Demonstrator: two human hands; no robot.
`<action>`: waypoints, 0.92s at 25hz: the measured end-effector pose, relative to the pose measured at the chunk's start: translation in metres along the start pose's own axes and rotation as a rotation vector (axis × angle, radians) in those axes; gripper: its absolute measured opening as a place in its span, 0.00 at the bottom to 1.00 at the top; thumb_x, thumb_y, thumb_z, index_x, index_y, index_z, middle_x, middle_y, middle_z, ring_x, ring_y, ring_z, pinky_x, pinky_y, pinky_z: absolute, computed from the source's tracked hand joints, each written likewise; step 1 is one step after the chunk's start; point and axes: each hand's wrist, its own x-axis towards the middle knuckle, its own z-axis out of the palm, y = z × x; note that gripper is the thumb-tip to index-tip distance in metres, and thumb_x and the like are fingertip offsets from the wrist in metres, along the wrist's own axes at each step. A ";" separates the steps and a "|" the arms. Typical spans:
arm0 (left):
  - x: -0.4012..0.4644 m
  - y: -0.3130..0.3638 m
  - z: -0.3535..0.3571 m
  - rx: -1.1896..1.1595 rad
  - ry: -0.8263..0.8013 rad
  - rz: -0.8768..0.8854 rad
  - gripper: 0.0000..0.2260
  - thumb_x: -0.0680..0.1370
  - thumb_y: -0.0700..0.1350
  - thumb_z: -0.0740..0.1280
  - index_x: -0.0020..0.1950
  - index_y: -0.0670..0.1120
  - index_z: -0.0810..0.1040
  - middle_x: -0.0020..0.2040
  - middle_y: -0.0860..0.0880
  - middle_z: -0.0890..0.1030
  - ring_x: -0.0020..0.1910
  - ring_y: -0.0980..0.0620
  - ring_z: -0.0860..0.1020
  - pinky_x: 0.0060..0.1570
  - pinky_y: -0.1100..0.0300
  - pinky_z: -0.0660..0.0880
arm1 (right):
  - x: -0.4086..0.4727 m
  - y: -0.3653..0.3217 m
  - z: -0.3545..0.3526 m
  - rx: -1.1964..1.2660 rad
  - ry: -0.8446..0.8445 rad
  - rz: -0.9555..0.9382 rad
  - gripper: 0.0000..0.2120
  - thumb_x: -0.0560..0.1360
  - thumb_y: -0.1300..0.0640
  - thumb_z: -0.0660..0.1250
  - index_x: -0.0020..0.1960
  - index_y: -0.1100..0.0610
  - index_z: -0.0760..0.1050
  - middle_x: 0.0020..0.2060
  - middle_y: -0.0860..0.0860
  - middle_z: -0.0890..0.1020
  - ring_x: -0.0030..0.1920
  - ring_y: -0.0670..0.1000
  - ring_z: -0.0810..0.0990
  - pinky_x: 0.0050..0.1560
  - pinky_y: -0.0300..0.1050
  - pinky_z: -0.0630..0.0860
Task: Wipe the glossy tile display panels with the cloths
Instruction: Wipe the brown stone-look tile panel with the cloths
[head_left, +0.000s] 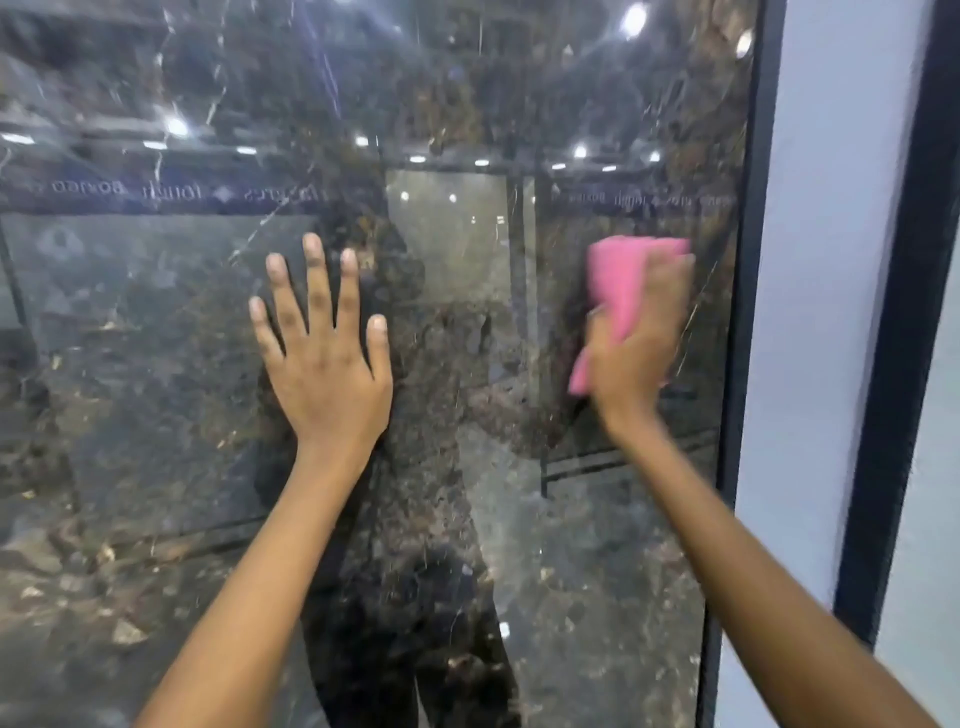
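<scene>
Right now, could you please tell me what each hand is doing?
Left hand: open, flat on the dark tile panel.
Right hand: holding the pink cloth.

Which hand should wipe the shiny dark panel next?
The right hand, probably. It already holds the pink cloth against the panel, near its dark right edge. The left hand is bare, its fingers spread flat on the panel, with no cloth.

Both bare forearms reach up and forward. The left hand is flat, palm forward, fingers straight and spread, thumb out to the right. The right hand is raised to a similar height, blurred, its fingers curled in a closed grip.
</scene>
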 end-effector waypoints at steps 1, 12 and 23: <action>-0.001 0.000 0.001 0.008 0.003 0.005 0.25 0.84 0.53 0.50 0.81 0.50 0.53 0.80 0.46 0.53 0.79 0.41 0.50 0.75 0.43 0.45 | -0.032 -0.011 0.011 -0.020 -0.166 -0.352 0.34 0.70 0.66 0.63 0.75 0.66 0.59 0.73 0.64 0.64 0.72 0.56 0.64 0.75 0.46 0.60; 0.078 0.018 -0.001 -0.090 0.080 0.012 0.25 0.83 0.49 0.52 0.80 0.47 0.55 0.81 0.49 0.52 0.79 0.43 0.47 0.76 0.47 0.41 | 0.104 -0.035 0.010 -0.077 0.051 0.063 0.28 0.73 0.64 0.62 0.73 0.62 0.64 0.68 0.58 0.69 0.62 0.48 0.69 0.59 0.19 0.59; 0.071 0.015 0.002 -0.117 0.104 0.041 0.24 0.85 0.52 0.46 0.80 0.47 0.55 0.81 0.49 0.53 0.79 0.44 0.48 0.76 0.46 0.43 | 0.183 -0.045 0.016 -0.158 0.027 -0.069 0.29 0.73 0.62 0.63 0.73 0.58 0.64 0.68 0.56 0.69 0.62 0.52 0.71 0.60 0.53 0.75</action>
